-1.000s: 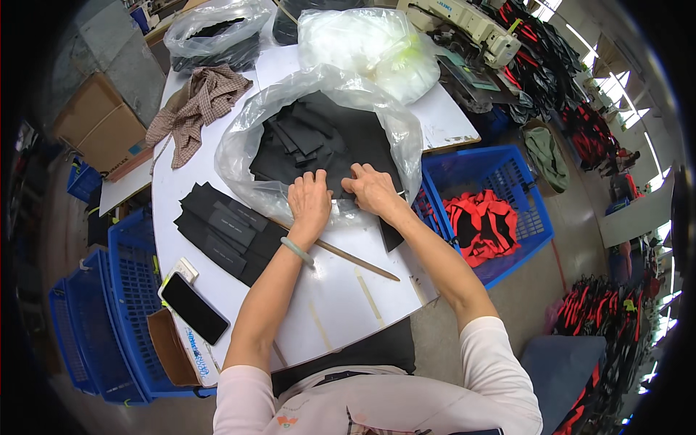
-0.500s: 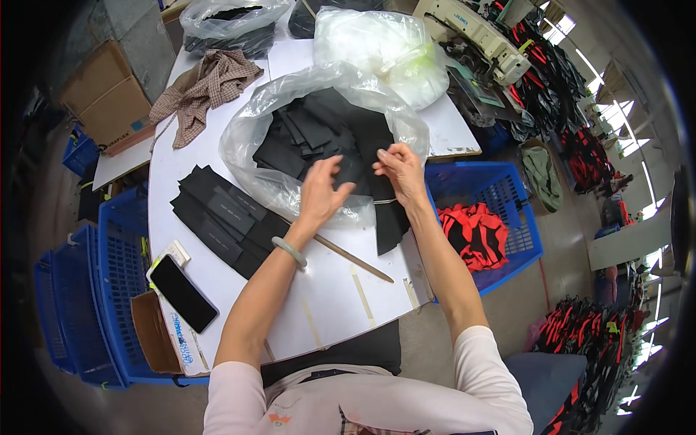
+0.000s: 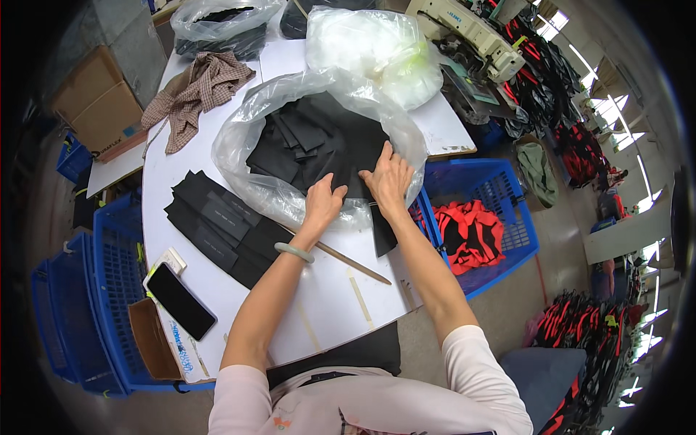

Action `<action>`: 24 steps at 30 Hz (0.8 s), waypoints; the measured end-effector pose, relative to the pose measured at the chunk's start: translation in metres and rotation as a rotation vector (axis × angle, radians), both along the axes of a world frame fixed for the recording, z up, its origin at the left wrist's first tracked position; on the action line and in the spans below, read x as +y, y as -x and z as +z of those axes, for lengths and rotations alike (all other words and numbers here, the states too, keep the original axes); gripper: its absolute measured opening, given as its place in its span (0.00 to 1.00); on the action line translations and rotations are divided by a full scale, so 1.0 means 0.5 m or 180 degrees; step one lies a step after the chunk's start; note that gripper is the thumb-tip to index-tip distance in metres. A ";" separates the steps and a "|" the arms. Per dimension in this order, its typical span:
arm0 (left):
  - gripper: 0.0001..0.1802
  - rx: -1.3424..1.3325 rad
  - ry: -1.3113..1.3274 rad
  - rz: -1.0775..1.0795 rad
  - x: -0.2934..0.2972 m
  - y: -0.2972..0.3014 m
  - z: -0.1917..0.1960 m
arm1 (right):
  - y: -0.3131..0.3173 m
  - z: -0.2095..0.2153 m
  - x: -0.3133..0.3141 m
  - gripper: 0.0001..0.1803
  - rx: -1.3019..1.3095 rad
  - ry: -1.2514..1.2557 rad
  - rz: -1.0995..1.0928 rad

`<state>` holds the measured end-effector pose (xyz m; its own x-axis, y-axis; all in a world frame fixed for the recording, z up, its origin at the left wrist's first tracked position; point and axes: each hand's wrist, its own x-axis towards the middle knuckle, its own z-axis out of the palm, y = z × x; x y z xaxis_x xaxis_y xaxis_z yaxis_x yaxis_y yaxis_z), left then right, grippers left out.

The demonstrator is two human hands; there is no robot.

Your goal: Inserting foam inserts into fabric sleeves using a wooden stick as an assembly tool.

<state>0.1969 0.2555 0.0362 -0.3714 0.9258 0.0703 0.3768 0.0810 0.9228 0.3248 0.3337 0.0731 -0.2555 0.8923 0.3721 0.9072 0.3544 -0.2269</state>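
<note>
From my remote view, the black cloth [image 3: 351, 134] lies in the clear bag [image 3: 233, 152] on the table [image 3: 290, 333]. My right hand [image 3: 391, 180] spreads wide over the cloth; my left hand [image 3: 323, 205] is at its near edge, though I can't tell whether it grips.

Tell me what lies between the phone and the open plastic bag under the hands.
In the head view, fanned black fabric pieces lie between the phone and the open plastic bag, on the white tabletop.
</note>
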 end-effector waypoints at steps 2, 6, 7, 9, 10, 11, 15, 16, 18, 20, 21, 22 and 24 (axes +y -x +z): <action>0.27 0.0111 0.0063 -0.0061 -0.002 0.003 -0.006 | 0.013 -0.016 -0.001 0.45 0.0223 -0.0036 0.0046; 0.22 0.0356 0.0030 0.0011 0.006 -0.014 -0.001 | -0.030 -0.025 0.049 0.40 0.0674 -0.0021 0.0055; 0.19 0.0721 -0.0140 -0.0073 0.002 -0.012 0.009 | -0.041 0.004 0.057 0.37 0.0747 0.0288 -0.0041; 0.11 0.1211 -0.0246 -0.0402 0.007 -0.030 0.051 | -0.074 0.084 0.086 0.32 0.1001 0.0654 0.0044; 0.11 0.1195 -0.0247 -0.0389 0.023 -0.035 0.045 | -0.077 0.107 0.106 0.31 0.1210 0.1017 0.0141; 0.12 0.1659 -0.0799 -0.0520 0.042 -0.042 0.036 | -0.080 0.111 0.111 0.31 0.1190 0.1009 0.0146; 0.13 0.2413 -0.1220 -0.0756 0.146 -0.066 0.047 | -0.093 0.126 0.131 0.20 0.2143 0.1490 0.0508; 0.15 0.2456 -0.1179 -0.0772 0.175 -0.064 0.048 | -0.094 0.131 0.125 0.18 0.2390 0.1823 0.0622; 0.20 0.3229 -0.0375 -0.1323 0.237 -0.077 0.060 | -0.114 0.128 0.121 0.20 0.2625 0.2121 0.0576; 0.21 0.3365 -0.0772 -0.1226 0.296 -0.067 -0.005 | -0.089 0.127 0.104 0.22 0.2777 0.2212 0.0635; 0.22 0.3622 -0.0685 -0.1380 0.315 -0.072 -0.006 | -0.092 0.124 0.105 0.23 0.2804 0.2217 0.0570; 0.22 0.3631 -0.0698 -0.1381 0.331 -0.064 -0.009 | -0.087 0.122 0.113 0.23 0.2812 0.2202 0.0571; 0.21 0.3618 0.0013 -0.2055 0.341 -0.054 -0.007 | -0.098 0.109 0.127 0.25 0.3022 0.2142 0.0551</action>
